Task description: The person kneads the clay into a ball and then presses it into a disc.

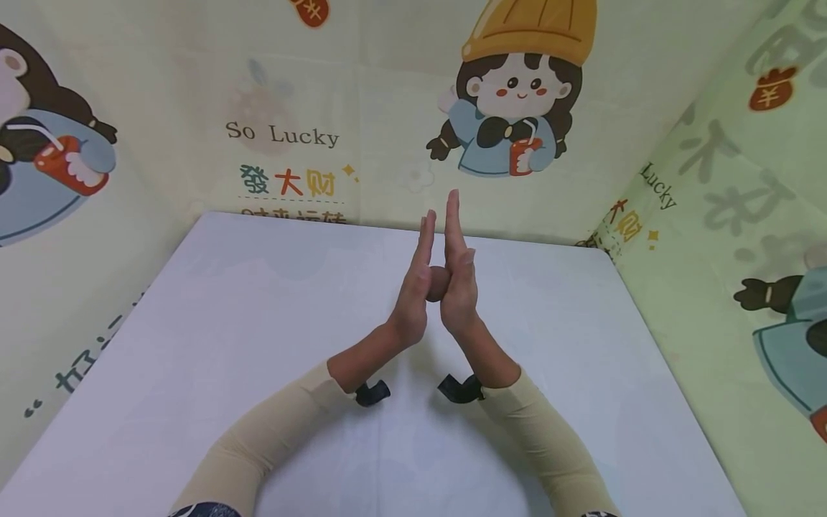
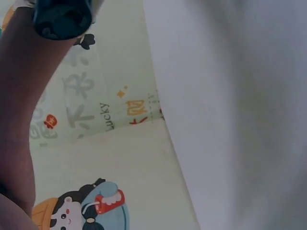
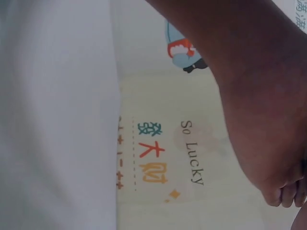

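Between the two palms sits a small brown ball (image 1: 438, 283), pressed from both sides. The left hand (image 1: 412, 287) holds its palm against the ball's left, fingers pointing up and away. On the other side the right hand (image 1: 459, 287) faces it, its long fingers stretched upward and its thumb upright. Above the ball a narrow gap shows between the fingers. Both hands overlap the far half of the white table in the head view. In the wrist views a forearm (image 2: 24, 86) and a hand (image 3: 264, 129) fill one side; the ball is hidden there.
The white table (image 1: 271, 323) spreads beneath the arms. Patterned cloth (image 1: 388, 108) with cartoon figures and lettering hangs behind and along the sides. Dark wrist-camera pieces (image 1: 461, 388) stick out beneath both wrists, near the beige sleeves (image 1: 543, 431).
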The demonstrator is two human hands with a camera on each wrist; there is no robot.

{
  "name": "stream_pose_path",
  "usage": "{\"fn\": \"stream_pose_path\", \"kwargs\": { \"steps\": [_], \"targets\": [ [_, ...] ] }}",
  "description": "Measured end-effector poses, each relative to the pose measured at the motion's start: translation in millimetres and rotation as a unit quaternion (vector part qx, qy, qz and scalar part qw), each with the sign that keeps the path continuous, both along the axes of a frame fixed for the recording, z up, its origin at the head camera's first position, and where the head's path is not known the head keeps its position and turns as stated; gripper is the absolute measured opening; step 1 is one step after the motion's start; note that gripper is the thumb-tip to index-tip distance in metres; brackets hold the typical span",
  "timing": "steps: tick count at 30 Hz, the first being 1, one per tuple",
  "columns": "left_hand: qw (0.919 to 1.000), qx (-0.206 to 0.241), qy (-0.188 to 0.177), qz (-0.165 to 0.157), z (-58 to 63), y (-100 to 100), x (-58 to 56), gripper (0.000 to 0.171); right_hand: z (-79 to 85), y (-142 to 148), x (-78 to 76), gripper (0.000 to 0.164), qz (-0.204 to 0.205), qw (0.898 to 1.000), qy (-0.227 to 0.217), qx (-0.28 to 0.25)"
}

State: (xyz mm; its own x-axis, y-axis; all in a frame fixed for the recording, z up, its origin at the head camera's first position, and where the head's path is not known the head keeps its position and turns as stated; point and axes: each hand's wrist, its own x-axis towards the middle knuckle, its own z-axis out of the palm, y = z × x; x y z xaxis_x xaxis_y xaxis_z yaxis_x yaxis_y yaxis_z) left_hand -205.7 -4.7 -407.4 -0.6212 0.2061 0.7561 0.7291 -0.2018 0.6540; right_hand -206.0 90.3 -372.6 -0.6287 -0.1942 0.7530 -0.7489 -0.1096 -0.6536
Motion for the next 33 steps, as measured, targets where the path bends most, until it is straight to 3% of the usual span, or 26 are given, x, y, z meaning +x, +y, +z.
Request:
{"fn": "stream_pose_path", "kwargs": {
  "steps": [9, 17, 33],
  "targets": [
    [0.9999, 0.014, 0.004, -0.002, 7.9, 0, 6.4, 0.081, -7.8, -1, -2.6, 0.082, 0.017, 0.999, -0.017, -0.022],
    [0.9996, 0.024, -0.011, 0.003, 13.6, -2, 9.7, 0.080, -19.6, -5, -2.6, 0.076, 0.028, 0.999, 0.000, -0.028],
    [0.9978, 0.066, -0.008, 0.000, 30.4, -9, 1.6, 0.081, -29.2, -15, 3.9, 0.078, 0.016, 0.999, -0.011, -0.033]
  ]
}}
